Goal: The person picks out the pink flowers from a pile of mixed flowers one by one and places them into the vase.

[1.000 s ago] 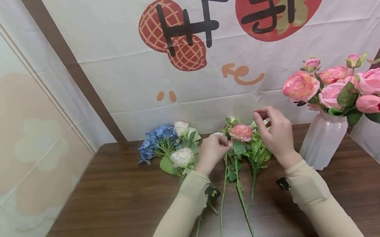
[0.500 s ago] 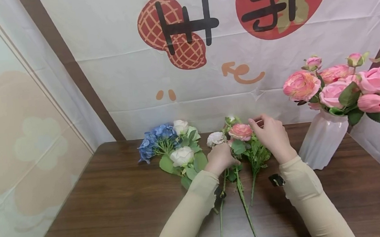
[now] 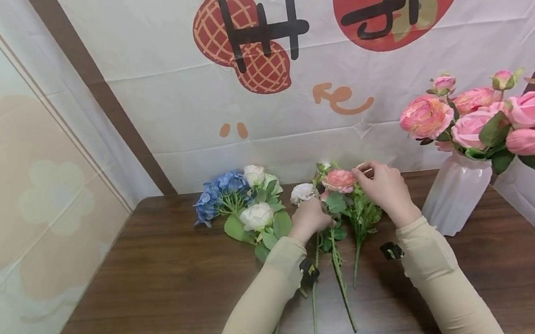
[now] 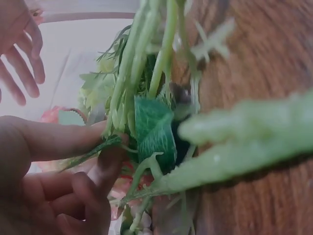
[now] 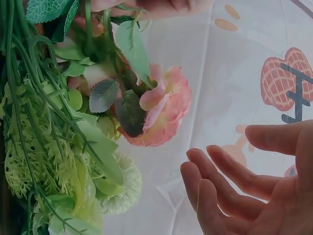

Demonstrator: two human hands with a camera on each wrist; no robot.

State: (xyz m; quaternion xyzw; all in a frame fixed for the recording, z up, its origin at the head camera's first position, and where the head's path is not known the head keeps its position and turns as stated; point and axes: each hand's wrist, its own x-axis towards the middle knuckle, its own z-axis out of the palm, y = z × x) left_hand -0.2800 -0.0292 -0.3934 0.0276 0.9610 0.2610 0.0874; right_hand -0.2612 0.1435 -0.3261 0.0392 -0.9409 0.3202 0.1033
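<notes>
My left hand [image 3: 310,220] is among the stems in the middle of the table. Its thumb and forefinger pinch a green flower stem [image 4: 132,93] beside a small leaf, as the left wrist view shows. That stem appears to belong to the pink-orange flower [image 3: 338,180]; its exact path is partly hidden by leaves. My right hand [image 3: 383,192] hovers to the right of that bloom, fingers loosely bent and apart from it in the right wrist view. A white flower [image 3: 302,193] lies just beyond the left hand. Feathery green foliage [image 3: 363,221] with a pale green bloom [image 5: 122,186] lies under the right hand.
On the left lie a blue hydrangea [image 3: 222,194] and white roses [image 3: 257,217] with broad leaves. A white vase [image 3: 459,194] full of pink flowers [image 3: 469,128] stands at the right. A printed cloth [image 3: 171,117] hangs behind the dark wooden table [image 3: 164,295].
My left hand has moved right and nearer, down onto the stems, uncovering the white flower. My right hand has lowered slightly and shifted left toward the pink-orange flower.
</notes>
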